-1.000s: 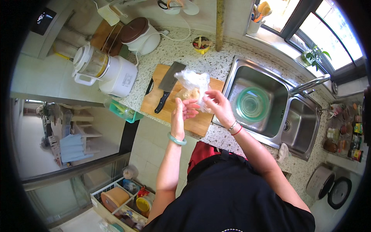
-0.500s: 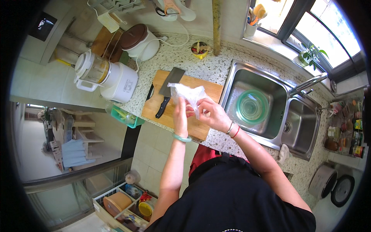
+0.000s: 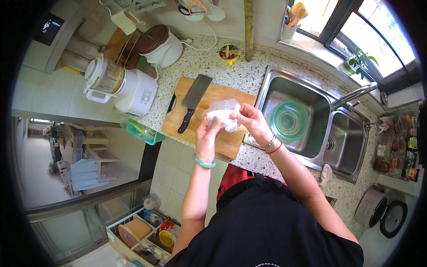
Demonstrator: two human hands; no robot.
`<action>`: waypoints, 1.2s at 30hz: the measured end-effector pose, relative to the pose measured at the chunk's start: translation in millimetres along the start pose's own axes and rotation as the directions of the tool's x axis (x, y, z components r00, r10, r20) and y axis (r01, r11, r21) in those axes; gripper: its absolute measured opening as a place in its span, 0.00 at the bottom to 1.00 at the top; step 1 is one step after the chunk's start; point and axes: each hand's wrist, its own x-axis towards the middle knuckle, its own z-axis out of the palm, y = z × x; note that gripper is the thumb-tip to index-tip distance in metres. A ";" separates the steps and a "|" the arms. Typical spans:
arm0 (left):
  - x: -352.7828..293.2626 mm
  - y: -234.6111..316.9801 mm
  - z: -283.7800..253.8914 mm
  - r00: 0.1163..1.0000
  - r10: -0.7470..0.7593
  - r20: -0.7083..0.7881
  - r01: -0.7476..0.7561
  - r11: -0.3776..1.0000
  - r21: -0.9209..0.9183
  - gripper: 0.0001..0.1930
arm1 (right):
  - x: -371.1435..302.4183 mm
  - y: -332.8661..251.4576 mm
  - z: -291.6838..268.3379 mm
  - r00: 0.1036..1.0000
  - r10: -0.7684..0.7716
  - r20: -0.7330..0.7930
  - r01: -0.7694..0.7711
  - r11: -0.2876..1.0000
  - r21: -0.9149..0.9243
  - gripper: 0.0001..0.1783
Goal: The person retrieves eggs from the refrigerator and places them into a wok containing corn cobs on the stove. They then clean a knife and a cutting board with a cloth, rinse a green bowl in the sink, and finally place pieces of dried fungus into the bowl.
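A thin, crumpled white plastic bag is held between my two hands above the wooden cutting board. My left hand, with a pale green bangle at its wrist, grips the bag's lower left side. At the bag's right edge, my right hand pinches the plastic between thumb and fingers. What the bag contains, if anything, cannot be made out. Left of the hands, a cleaver with a black handle lies flat on the board, its handle end toward me.
Right of the board is a steel sink holding a green-rimmed glass bowl. A white blender, a brown-lidded pot and a small yellow bowl stand behind and left. A green basket hangs at the counter's front edge.
The bag has been gathered into a smaller, more crumpled bundle. Both hands have shifted: the left turned under the bag, the right slightly up and to the right.
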 end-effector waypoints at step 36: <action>-7.5 -24.7 -52.8 0.985 0.007 -0.170 0.137 0.555 0.820 0.20 | -20.8 9.4 14.0 0.942 -0.333 0.035 0.193 0.455 -0.869 0.35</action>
